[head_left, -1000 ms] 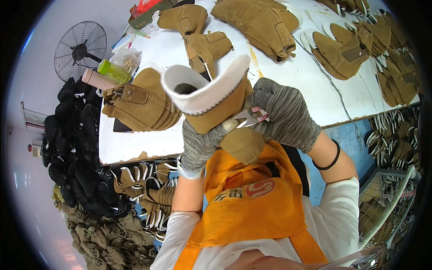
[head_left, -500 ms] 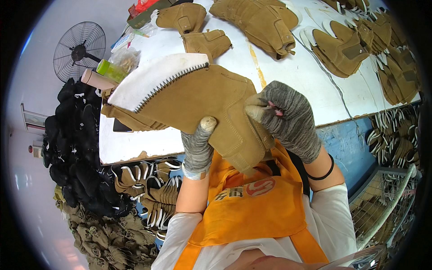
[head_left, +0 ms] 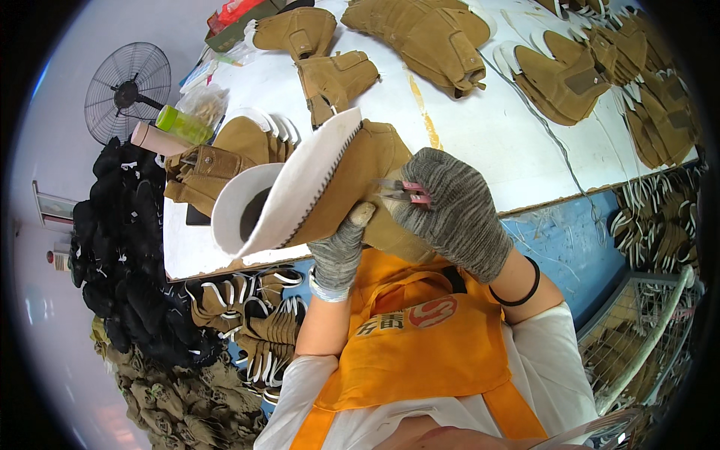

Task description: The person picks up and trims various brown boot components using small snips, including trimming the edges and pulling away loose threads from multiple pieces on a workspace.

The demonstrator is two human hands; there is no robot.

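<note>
Boot upper [head_left: 346, 184] | white cuff [head_left: 304, 180] leftward | long axis slanting down rightward

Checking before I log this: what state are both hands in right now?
Left hand: closed, holding the brown boot.
Right hand: closed around small pink-and-metal snips.

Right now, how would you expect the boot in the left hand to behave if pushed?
The boot probably bends but holds some shape: its white cuff stands open unevenly. It looks hollow, so perhaps light for its size. Its matte brown surface is likely not slippery.
</note>
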